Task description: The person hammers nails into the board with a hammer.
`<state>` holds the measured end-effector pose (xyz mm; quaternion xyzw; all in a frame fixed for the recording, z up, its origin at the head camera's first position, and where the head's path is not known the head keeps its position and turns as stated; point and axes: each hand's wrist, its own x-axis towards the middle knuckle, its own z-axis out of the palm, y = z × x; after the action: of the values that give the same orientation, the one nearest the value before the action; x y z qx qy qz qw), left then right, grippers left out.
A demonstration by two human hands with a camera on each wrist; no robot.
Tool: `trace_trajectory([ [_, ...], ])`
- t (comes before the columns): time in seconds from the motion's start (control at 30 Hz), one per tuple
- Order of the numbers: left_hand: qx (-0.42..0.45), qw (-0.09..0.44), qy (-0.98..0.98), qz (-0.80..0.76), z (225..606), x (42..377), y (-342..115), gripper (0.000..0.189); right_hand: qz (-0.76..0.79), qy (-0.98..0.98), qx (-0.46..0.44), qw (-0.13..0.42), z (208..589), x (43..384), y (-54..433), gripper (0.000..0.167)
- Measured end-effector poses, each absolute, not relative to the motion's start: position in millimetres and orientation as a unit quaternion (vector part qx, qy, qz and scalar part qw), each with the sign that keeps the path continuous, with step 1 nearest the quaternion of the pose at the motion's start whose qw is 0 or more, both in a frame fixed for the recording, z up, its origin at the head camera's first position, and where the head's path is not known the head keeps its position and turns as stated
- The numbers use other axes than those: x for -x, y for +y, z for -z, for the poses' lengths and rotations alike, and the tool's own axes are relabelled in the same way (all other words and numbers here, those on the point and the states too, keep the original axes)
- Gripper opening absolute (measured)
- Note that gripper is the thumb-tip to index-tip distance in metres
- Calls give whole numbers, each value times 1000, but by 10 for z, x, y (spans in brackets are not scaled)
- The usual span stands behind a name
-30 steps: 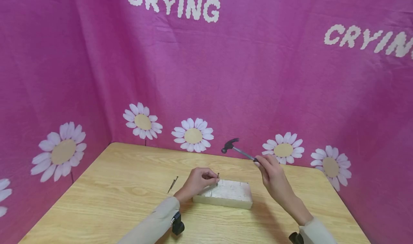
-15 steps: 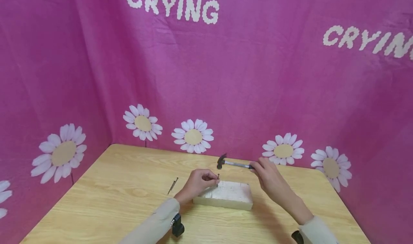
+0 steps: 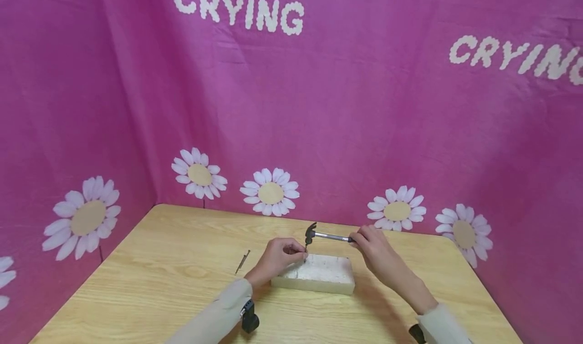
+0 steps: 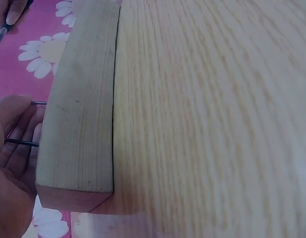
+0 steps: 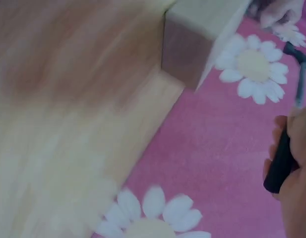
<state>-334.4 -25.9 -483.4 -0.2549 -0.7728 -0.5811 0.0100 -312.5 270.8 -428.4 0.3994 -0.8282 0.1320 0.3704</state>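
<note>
A pale wooden block [image 3: 325,273] lies flat on the table. My left hand [image 3: 279,257] rests at its left end and pinches an upright nail [image 4: 39,102] against its top face. A second nail [image 4: 22,142] stands from the block under the palm, visible in the left wrist view. My right hand [image 3: 380,258] grips the black handle [image 5: 280,168] of a claw hammer [image 3: 331,237], held nearly level over the block. The hammer's head sits right at the top of the pinched nail; whether they touch I cannot tell.
Loose nails [image 3: 243,262] lie on the wooden table [image 3: 150,283], left of the left hand. A pink cloth [image 3: 346,131] with daisies and white lettering hangs behind and beside the table. Small cameras [image 3: 249,317] are strapped at the wrists.
The hammer has come down and slightly left, from raised above the block to the nail's head. My left hand has stayed at the nail.
</note>
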Motion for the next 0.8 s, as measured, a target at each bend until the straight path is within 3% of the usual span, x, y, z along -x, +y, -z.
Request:
trace_trajectory([
  [0.23,254,19,-773,582,4859,3362,-250,7,-208,-826,-371,370,4250,3102,2682,14],
  [0.3,254,17,-773,581,4863,3367,-244,7,-190,-823,-384,373,4260,3099,2667,10],
  [0.43,248,15,-779,575,4875,3375,-244,8,-128,-817,-416,379,4267,3113,2628,20],
  [0.53,247,15,-781,574,4879,3371,-247,9,-168,-817,-398,381,4251,3099,2624,6],
  [0.67,248,12,-779,576,4875,3355,-250,11,-240,-815,-363,382,4222,3055,2629,23],
  [0.8,244,15,-783,572,4862,3343,-247,8,-178,-828,-383,368,4256,3059,2639,8],
])
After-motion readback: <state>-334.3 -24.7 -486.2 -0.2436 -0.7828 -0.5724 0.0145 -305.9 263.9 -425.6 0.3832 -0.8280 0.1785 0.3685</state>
